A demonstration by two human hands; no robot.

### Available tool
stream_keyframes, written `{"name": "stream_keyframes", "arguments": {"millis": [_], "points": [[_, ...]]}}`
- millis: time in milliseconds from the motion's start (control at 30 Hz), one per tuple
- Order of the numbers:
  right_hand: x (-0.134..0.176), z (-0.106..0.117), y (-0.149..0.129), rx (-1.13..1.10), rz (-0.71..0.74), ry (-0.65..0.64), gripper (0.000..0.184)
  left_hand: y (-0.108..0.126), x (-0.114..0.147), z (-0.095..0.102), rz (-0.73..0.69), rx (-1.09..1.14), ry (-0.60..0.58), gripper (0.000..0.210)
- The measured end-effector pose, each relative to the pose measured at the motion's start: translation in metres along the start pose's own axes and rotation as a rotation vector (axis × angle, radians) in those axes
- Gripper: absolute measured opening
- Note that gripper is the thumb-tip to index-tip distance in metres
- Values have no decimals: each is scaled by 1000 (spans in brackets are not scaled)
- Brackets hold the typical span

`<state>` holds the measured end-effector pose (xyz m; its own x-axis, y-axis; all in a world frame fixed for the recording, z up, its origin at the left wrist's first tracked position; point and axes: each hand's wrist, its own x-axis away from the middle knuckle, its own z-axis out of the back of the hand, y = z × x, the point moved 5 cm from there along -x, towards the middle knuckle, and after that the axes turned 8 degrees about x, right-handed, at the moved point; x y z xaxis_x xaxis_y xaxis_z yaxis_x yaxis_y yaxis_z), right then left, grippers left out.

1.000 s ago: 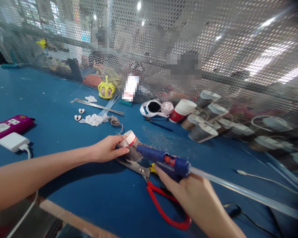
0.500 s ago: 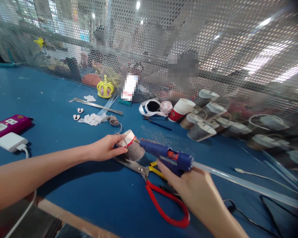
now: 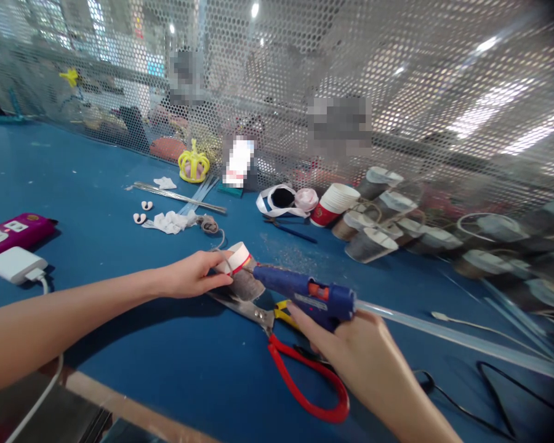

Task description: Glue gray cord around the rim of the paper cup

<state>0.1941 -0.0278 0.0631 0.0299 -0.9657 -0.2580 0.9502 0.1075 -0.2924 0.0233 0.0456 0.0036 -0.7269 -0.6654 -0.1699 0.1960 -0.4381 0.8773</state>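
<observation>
The white paper cup [image 3: 239, 255], its lower part covered in grey cord [image 3: 248, 287] with a thin red edge between, sat tilted in the left hand [image 3: 199, 274], over the steel blades of the red-handled scissors [image 3: 261, 316] lying on the blue desk [image 3: 166, 354]; whether it rested on them could not be told.

The left fingers pinched the cup's side near the white rim, thumb below and forefinger above; the right hand [image 3: 353, 351] had its fingers wrapped round the handle of the blue plastic glue gun [image 3: 302, 288], though how far the trigger was squeezed could not be told.

The cup looked very light and thin-walled, likely to buckle or go oval under a hard pinch; the cord-covered part was probably stiffer and less slippery than the bare paper, so a gentle hold there, clear of the nozzle, seemed safest; the loose strand leading back to the small grey ball of cord [image 3: 209, 225] looked soft and apt to slip if tugged; the gun appeared heavier and rigid, best held by its grip, since its metal tip was probably hot and the long clear glue stick [image 3: 443, 333] behind it could swing its balance.
</observation>
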Motion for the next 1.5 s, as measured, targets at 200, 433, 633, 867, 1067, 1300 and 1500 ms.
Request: {"name": "stream_keyframes", "arguments": {"millis": [200, 433, 633, 867, 1067, 1300, 1500], "points": [[-5, 4, 0, 21, -26, 6, 25, 0, 0, -1, -58, 41, -24, 29], [-6, 9, -7, -4, 1, 28, 23, -3, 0, 0, -55, 13, -27, 31], [-3, 2, -2, -54, -43, -6, 22, -6, 1, -1, -21, -7, -36, 34], [-8, -4, 13, -105, -147, -47, 29, 0, 0, 0, -72, 1, -51, 27], [-2, -9, 17, -172, -280, -158, 29, -1, 0, 0, -89, 13, -58, 21], [-6, -6, 17, -134, -242, -128, 26, -1, 0, 0, -93, -7, -48, 23], [-5, -4, 12, -147, -250, -143, 27, -3, 1, 0, -94, -12, -54, 22]]}}
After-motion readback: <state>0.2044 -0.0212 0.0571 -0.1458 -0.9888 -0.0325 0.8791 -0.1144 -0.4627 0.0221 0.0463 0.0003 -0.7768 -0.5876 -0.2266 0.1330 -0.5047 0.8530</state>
